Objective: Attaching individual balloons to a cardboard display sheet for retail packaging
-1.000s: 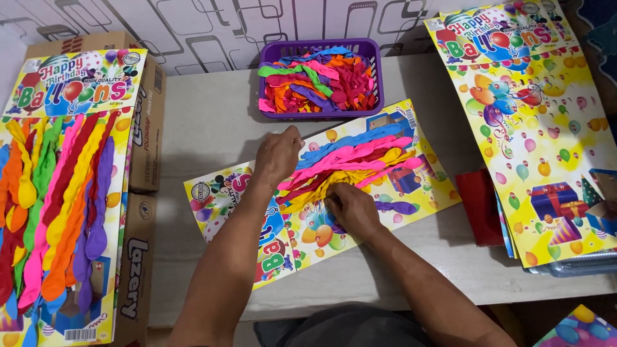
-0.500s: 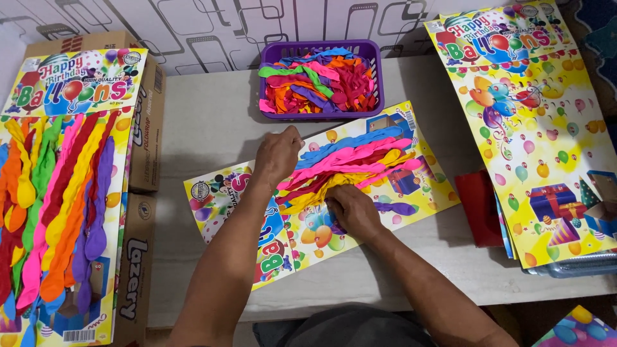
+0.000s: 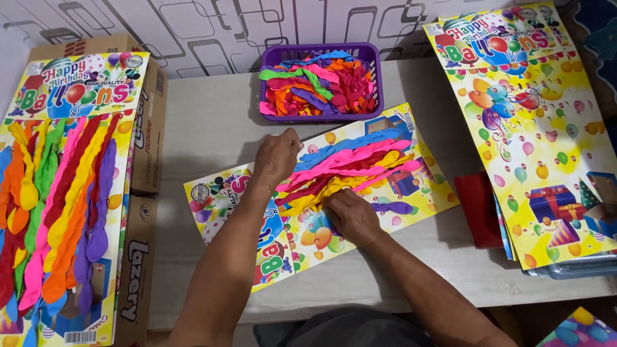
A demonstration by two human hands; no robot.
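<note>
Fingers of your left hand (image 3: 276, 157) pressed flat on the printed card (image 3: 321, 193) mid-frame, your right hand (image 3: 350, 215) pinched the long balloons (image 3: 350, 164) fanned there, purple basket (image 3: 379, 83) above held loose balloons (image 3: 315, 87).

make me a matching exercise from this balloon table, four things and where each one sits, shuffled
Things:
1. purple basket
2. left hand
3. finished balloon card
4. red packet

Places:
A. on the cardboard boxes at far left
B. at the table's back edge, full of loose balloons
C. beside the stack of blank cards, at right
D. on the card's upper edge

Pairs: 1-B, 2-D, 3-A, 4-C
</note>
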